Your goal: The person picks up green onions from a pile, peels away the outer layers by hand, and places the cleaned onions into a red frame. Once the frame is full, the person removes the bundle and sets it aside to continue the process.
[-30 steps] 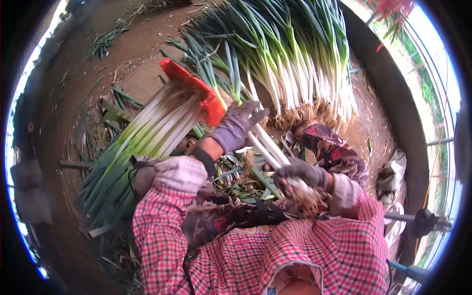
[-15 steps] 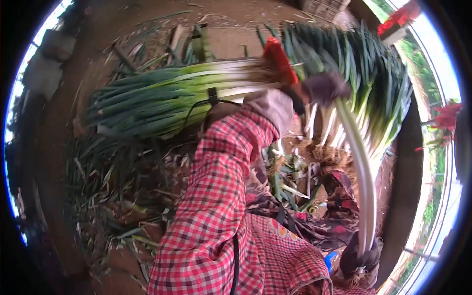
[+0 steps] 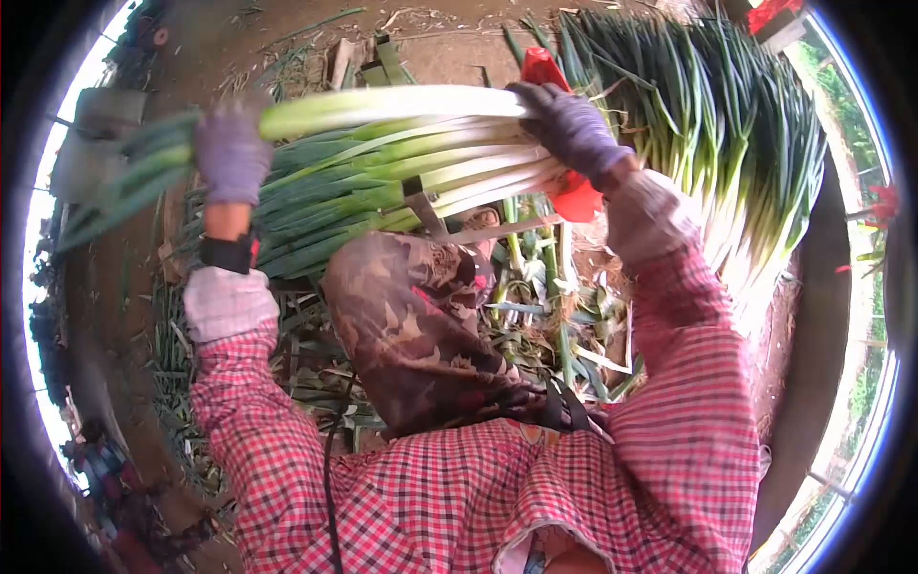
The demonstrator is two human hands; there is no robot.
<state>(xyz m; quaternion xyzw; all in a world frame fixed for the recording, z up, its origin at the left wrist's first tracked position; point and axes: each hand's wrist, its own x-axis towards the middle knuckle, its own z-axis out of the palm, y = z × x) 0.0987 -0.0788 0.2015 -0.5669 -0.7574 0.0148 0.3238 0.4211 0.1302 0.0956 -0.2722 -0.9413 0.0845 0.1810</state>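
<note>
A long green onion [image 3: 382, 107] stretches level across the view, white at its right end and green at its left. My left hand [image 3: 232, 155], in a purple glove and smeared by motion, is closed around its leafy part. My right hand [image 3: 574, 134], gloved too, grips the white root end. Right below lies a big bundle of green onions [image 3: 382, 177], leaves to the left, in a low frame with upright posts [image 3: 421, 203]. Something red [image 3: 574, 196] shows at the bundle's root end, partly behind my right hand.
A large pile of green onions [image 3: 708, 143] lies at the right, roots toward me. Loose leaves and trimmings [image 3: 564, 316] litter the ground around my camouflage-patterned knee [image 3: 411, 325]. A dark beam or ledge [image 3: 808, 316] runs along the right side.
The green onion has swung from hanging upright at my right side to level above the bundle. My left hand has moved left to its leaves; my right hand has risen with the root end.
</note>
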